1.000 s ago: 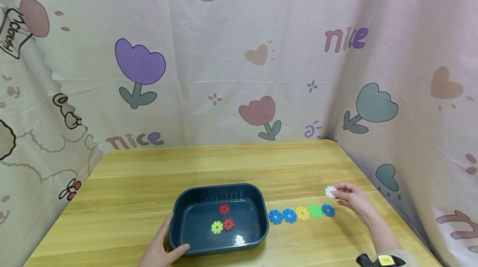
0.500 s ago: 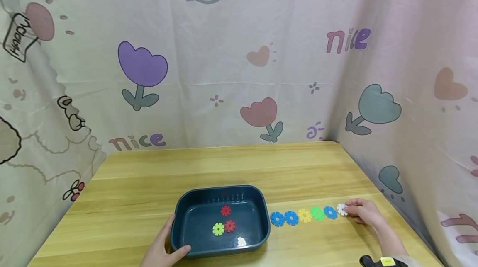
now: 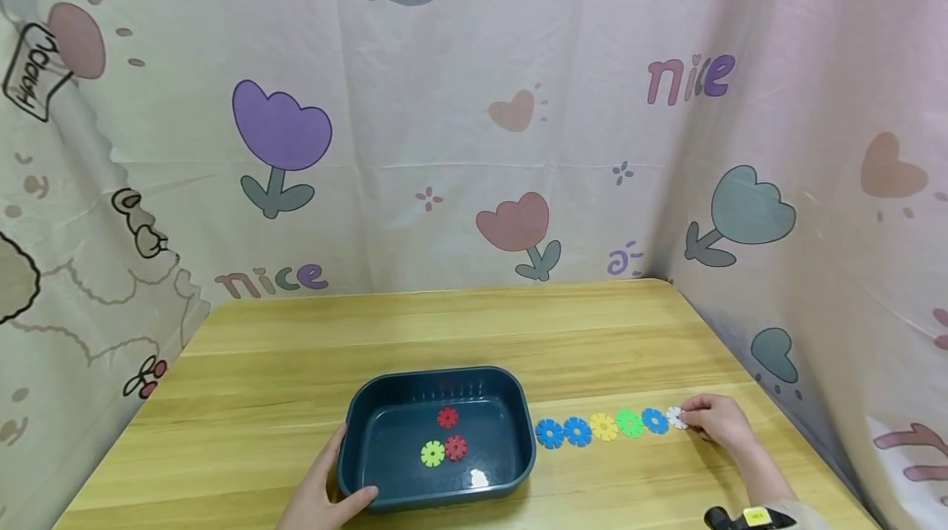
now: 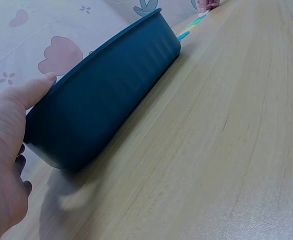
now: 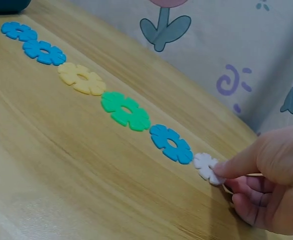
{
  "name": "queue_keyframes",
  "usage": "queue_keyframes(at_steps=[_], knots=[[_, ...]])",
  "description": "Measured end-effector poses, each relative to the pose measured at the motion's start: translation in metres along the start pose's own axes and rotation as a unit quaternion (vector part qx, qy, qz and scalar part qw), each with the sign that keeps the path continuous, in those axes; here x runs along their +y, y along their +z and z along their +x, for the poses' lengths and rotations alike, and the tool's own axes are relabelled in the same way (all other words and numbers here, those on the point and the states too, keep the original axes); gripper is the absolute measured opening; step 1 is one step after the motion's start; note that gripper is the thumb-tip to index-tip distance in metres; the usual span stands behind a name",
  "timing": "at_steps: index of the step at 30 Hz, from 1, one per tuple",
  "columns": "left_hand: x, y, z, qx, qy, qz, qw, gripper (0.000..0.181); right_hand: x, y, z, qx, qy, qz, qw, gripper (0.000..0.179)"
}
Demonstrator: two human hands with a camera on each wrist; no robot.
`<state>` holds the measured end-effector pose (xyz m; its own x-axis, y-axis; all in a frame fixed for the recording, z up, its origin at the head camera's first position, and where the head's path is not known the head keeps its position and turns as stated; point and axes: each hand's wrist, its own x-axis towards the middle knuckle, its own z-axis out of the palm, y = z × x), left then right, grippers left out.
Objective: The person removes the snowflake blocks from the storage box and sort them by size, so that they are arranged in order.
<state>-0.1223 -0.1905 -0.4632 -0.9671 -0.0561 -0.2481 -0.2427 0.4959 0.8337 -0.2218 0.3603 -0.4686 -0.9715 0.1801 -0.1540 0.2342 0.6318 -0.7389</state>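
My right hand (image 3: pixel 718 421) pinches a white snowflake building disc (image 5: pixel 206 167) at the right end of a row on the table. Left of it lie a blue disc (image 5: pixel 170 144), a green disc (image 5: pixel 117 106), a yellow disc (image 5: pixel 72 76) and two more blue discs (image 3: pixel 564 433). My left hand (image 3: pixel 320 490) grips the near left corner of a dark blue plastic basin (image 3: pixel 437 499), thumb at the rim and fingers against the outer wall. Inside the basin are two red discs (image 3: pixel 451 433) and a yellow-green disc (image 3: pixel 433 454).
The wood-patterned table (image 3: pixel 311 341) carries everything. A printed cloth (image 3: pixel 415 118) hangs behind it and along both sides. A black wrist strap with a yellow label (image 3: pixel 755 517) sits on my right wrist.
My right hand has brought the white disc down from above the row to its right end, beside the blue disc. My left hand has stayed on the basin.
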Motion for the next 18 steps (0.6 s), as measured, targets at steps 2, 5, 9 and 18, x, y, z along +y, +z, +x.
queue_keyframes(at_steps=[2, 5, 9, 18], knots=[[0.000, 0.000, -0.001, 0.000, 0.000, 0.003, 1.0000, 0.099, -0.002, 0.000, -0.002, 0.002, -0.003, -0.004, 1.0000, 0.016], [0.001, 0.000, -0.001, 0.000, -0.005, 0.003, 1.0000, 0.099, -0.005, 0.000, -0.004, 0.003, -0.001, -0.005, 1.0000, 0.018], [0.002, 0.000, -0.002, 0.000, -0.004, 0.005, 1.0000, 0.100, -0.013, -0.002, -0.005, 0.005, -0.023, -0.023, 0.9995, 0.025], [0.001, 0.000, -0.002, 0.006, 0.008, 0.019, 0.9998, 0.097, -0.076, 0.002, -0.008, 0.018, -0.145, -0.035, 0.9886, 0.028]])
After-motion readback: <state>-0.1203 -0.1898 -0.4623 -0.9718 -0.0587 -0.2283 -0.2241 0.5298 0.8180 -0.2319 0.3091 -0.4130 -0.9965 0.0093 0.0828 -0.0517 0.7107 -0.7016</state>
